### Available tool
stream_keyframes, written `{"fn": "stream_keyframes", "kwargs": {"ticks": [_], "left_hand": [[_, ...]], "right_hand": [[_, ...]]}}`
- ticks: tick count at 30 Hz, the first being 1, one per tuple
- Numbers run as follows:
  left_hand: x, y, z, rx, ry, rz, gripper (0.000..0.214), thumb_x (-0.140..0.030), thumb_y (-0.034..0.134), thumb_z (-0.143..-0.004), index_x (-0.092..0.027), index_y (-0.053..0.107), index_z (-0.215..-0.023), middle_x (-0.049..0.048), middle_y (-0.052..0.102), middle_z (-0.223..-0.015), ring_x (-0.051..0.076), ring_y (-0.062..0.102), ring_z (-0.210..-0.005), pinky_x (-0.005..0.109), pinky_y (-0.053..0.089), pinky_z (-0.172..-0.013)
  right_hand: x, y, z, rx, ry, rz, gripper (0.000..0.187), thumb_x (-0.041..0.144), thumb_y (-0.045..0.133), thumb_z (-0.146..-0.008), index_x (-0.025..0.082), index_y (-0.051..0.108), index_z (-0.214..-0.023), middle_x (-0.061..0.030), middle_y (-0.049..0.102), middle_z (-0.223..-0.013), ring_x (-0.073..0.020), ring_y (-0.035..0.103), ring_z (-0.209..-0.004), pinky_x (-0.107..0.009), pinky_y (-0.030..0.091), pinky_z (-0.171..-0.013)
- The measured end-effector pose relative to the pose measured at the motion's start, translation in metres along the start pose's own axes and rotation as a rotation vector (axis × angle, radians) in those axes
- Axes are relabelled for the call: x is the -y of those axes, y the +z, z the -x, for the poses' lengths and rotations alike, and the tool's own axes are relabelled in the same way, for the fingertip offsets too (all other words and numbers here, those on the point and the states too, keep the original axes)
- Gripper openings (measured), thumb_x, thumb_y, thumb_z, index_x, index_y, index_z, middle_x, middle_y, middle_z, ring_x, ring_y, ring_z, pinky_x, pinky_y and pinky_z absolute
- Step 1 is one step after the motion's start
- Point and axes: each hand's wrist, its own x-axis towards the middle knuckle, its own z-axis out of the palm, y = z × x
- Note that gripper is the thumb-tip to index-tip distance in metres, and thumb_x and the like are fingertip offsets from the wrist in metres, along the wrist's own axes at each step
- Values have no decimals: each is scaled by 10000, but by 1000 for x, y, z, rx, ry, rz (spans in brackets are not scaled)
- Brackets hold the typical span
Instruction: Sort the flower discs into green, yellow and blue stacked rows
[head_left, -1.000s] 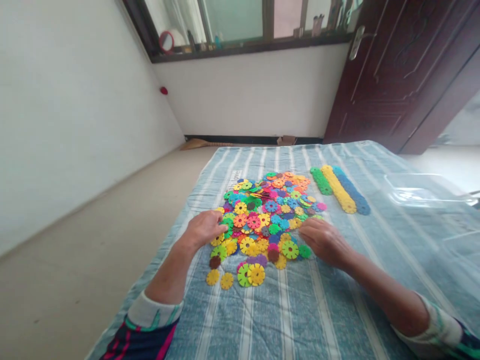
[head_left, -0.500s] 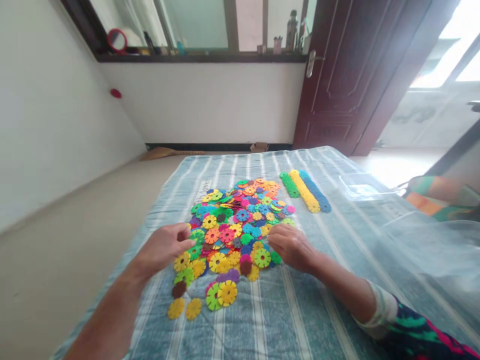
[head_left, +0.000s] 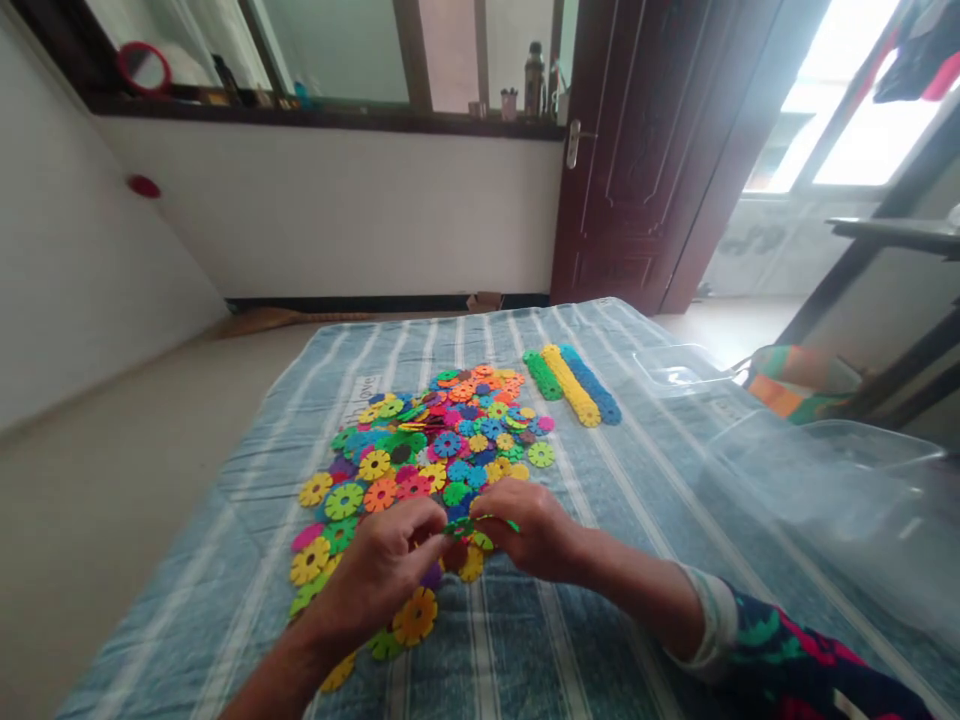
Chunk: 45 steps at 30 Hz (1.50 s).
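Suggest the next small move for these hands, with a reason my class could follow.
Probably the green disc pinched between the left hand and right hand should be joined onto the green strip, since that strip of linked discs is all one colour, like the yellow strip and blue strip beside it.

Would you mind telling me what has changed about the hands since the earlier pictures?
The left hand and right hand have moved inward from either side of the pile of coloured plastic discs and now meet at its near edge, pinching a green disc between them. The green, yellow and blue rows of joined discs stayed where they were.
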Motion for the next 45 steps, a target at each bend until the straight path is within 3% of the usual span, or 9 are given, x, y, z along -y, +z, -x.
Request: {"fn": "stream_keyframes", "kwargs": {"ticks": [6, 10, 13, 17, 22, 27, 33, 40, 45], "left_hand": [[2, 9, 1, 8, 17, 36, 184, -329, 546, -794, -203, 582, -664, 9, 620, -650, 151, 592, -618, 232, 440, -555], [3, 5, 0, 48, 32, 24, 225, -349, 534, -830, -202, 592, -669, 0, 631, -650, 132, 585, -576, 220, 434, -536], [8, -7, -2, -32, 69, -61, 288, -366, 507, -853, -201, 570, -625, -7, 605, -624, 127, 564, -567, 220, 420, -539], [20, -24, -4, -160, 56, -172, 332, -405, 491, -865, -204, 562, -610, -9, 582, -603, 141, 556, -587, 237, 421, -569], [33, -34, -7, -199, 15, -225, 299, -424, 491, -842, -205, 605, -674, 3, 637, -655, 163, 601, -624, 263, 438, -614], [37, -33, -7, -189, 3, -272, 320, -423, 461, -837, -202, 580, -638, 11, 626, -640, 166, 593, -618, 271, 428, -614], [42, -36, -8, -182, -18, -283, 306, -433, 463, -832, -205, 613, -694, 20, 657, -694, 181, 615, -672, 280, 438, -653], [48, -52, -7, -176, -111, -320, 315, -471, 451, -808, -212, 594, -699, 24, 654, -703, 189, 602, -678, 288, 422, -660], [52, -64, -4, -76, -237, -393, 267, -430, 455, -777, -209, 596, -730, 19, 645, -716, 191, 585, -685, 288, 383, -640]], "right_hand": [[0, 1, 0, 33, -1, 22, 182, 175, 531, -942, 215, 704, -897, -38, 684, -813, -160, 615, -786, -282, 501, -719], [-9, -8, -4, 38, -40, 50, 182, 160, 545, -937, 213, 700, -859, -33, 678, -824, -150, 606, -795, -267, 486, -731], [-35, -31, -13, -17, 8, 129, 201, 161, 543, -938, 196, 699, -817, -50, 681, -854, -156, 610, -826, -270, 475, -750], [-87, -79, -32, -54, 254, 421, 236, 135, 526, -926, 176, 705, -779, -67, 676, -869, -174, 602, -845, -275, 433, -753], [-131, -115, -56, 169, 472, 723, 287, 141, 461, -935, 157, 727, -829, -96, 675, -957, -195, 582, -929, -267, 365, -714], [-146, -117, -68, 276, 503, 749, 278, 127, 474, -891, 146, 732, -789, -108, 684, -971, -197, 581, -897, -275, 335, -674], [-155, -115, -69, 307, 525, 764, 280, 141, 474, -894, 141, 744, -823, -128, 694, -996, -215, 599, -906, -282, 356, -688], [-147, -113, -60, 193, 561, 797, 297, 198, 448, -938, 179, 732, -1023, -115, 684, -1076, -231, 604, -973, -292, 391, -746], [-122, -96, -31, 85, 451, 736, 306, 201, 444, -940, 186, 725, -820, -92, 692, -905, -203, 603, -876, -272, 388, -715]]}}
